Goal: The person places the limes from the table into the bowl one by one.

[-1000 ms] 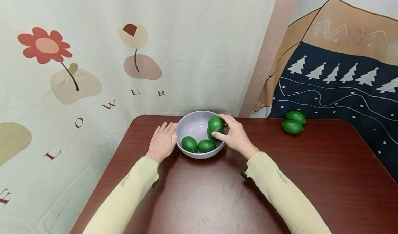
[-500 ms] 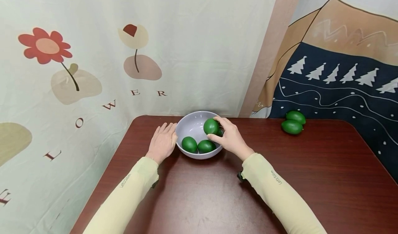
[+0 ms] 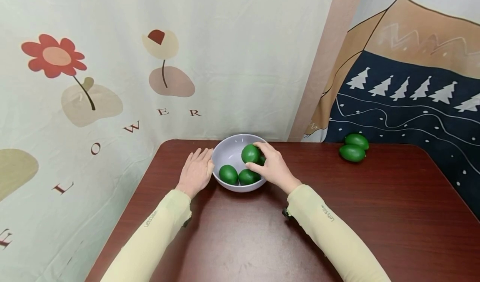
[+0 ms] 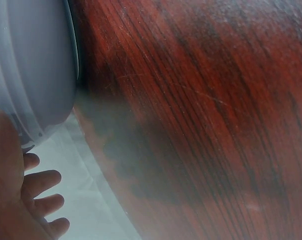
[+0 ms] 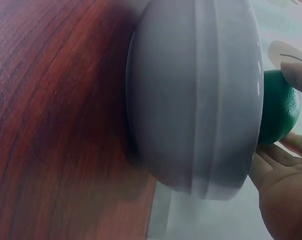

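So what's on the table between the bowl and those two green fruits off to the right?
Nothing: in the head view, only bare table lies between the bowl and the two green fruits.

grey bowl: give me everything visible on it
The grey bowl is round, plain and smooth, plastic or glazed by its look, with a faint ridge under the rim. It stands upright near the far edge of the dark red wooden table. The left hand rests flat against its left wall. Green fruits lie inside; the right hand holds one fruit over it.

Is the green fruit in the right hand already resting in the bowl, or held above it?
Held: the right hand grips the green fruit inside the bowl rim, above the others.
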`<state>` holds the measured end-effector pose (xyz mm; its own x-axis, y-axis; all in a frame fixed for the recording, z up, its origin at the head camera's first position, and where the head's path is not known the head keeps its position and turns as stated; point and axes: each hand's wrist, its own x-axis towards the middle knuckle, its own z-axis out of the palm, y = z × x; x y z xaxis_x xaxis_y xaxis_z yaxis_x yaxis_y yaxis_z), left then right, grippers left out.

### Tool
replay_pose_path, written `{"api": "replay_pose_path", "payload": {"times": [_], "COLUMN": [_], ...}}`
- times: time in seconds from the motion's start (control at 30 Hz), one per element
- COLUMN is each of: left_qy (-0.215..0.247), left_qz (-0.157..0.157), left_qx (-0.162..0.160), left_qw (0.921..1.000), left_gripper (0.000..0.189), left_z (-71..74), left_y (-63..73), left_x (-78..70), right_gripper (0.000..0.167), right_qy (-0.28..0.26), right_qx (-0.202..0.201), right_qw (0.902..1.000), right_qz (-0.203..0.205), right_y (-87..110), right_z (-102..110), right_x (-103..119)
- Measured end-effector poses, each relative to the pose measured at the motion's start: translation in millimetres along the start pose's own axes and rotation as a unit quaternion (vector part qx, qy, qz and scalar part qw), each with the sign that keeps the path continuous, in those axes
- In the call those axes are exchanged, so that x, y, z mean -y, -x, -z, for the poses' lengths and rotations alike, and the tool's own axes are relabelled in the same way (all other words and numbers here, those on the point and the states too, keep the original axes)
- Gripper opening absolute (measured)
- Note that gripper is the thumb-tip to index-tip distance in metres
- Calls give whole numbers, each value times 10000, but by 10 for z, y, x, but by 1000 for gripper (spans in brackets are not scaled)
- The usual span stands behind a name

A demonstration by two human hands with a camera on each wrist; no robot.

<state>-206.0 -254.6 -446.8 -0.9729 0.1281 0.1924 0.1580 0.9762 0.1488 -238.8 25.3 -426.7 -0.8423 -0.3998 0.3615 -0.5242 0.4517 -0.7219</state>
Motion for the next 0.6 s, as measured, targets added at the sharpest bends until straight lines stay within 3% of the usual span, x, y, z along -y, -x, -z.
{"api": "replay_pose_path", "payload": {"times": [0.6], "left_qy": [0], "left_qz": [-5], "left_qx": [-35], "left_qw": [10000], "left_gripper": [53], "left_z": [-2], "left_y": [2], "left_x": [-10], "right_gripper": [61], "right_qy": [300], "right_qx": [105], "right_qw": [9995], "right_qz": [-61], "right_y": [-48], "right_z": [-152], "right_x": [8]}}
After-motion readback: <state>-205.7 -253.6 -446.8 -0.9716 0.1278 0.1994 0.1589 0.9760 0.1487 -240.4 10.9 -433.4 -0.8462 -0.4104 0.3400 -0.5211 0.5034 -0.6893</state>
